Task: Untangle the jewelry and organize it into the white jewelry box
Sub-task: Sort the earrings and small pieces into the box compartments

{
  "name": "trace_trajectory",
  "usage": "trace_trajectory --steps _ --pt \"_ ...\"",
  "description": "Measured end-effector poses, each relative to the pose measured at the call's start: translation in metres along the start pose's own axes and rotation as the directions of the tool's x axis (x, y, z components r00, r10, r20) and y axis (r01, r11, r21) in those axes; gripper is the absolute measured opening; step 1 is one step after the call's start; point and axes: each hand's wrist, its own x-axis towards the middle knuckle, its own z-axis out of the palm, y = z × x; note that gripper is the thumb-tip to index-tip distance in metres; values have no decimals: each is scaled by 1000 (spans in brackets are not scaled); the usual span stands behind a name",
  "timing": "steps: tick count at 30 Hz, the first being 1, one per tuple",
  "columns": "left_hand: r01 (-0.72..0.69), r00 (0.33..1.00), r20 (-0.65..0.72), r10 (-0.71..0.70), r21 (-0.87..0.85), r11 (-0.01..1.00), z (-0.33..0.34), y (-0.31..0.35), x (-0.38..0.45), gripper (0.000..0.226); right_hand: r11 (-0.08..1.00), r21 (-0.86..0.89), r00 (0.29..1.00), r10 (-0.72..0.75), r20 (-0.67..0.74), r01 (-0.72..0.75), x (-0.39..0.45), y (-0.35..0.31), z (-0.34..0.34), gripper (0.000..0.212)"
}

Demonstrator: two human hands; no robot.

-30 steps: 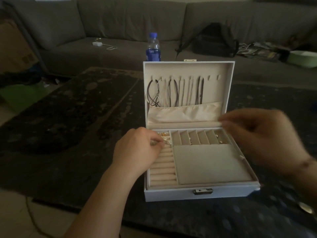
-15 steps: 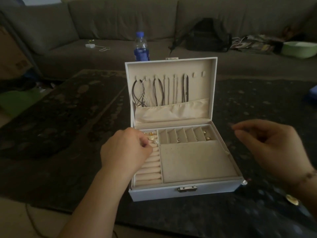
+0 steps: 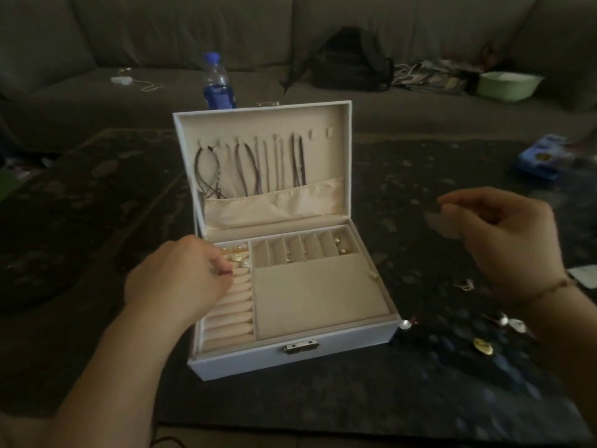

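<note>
From the head camera, the white jewelry box sits open on a dark table, right in the middle, with its lid standing up at the back. The inside is soft and cream. Inside the lid, thin dark cords and pale necklaces hang in a row from little hooks, and their ends drop into a shiny cloth pocket along the bottom of the lid. In the tray, a row of small slots runs along the back, and tiny gold bits lie in a few of them. The right end slot holds small round gold beads. The back left corner holds a small pile of gold pieces. Down the left side are soft rolls for rings, and beside them is one big flat pad. A silver clasp is on the front wall. The left hand rests on the left part of the tray, with its fingers curled at the edge of the gold pile; whether it pinches a piece cannot be told. The right hand is up in the air to the right of the box, blurry, with loosely curled fingers, holding nothing that can be seen. On the table near that wrist lie a few loose shiny pieces of jewelry. A blue water bottle stands behind the lid, and a grey sofa is at the back.
</note>
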Motion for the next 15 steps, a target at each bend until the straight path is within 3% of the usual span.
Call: trace_trajectory --steps 4,7,9,12,13,15 --pt "94 995 -30 -93 38 995 3 7 8 22 999 41 999 37 -27 -36 5 15 -13 9" --pt "177 982 69 -178 22 984 1 4 19 21 999 13 999 31 -25 -30 8 26 -25 10" --pt "162 985 56 -163 29 986 5 -3 24 22 999 -46 1000 27 -7 -28 11 33 -35 10" --pt "-75 986 -152 65 -59 995 8 22 3 17 977 -207 971 92 221 -45 12 41 -47 12" --pt "-185 968 -195 160 -114 976 9 39 -10 11 959 -284 929 121 350 -19 9 43 -46 16" --pt "-368 918 -235 319 -203 907 17 76 -31 10 883 -447 776 182 604 141 2 45 -39 28"
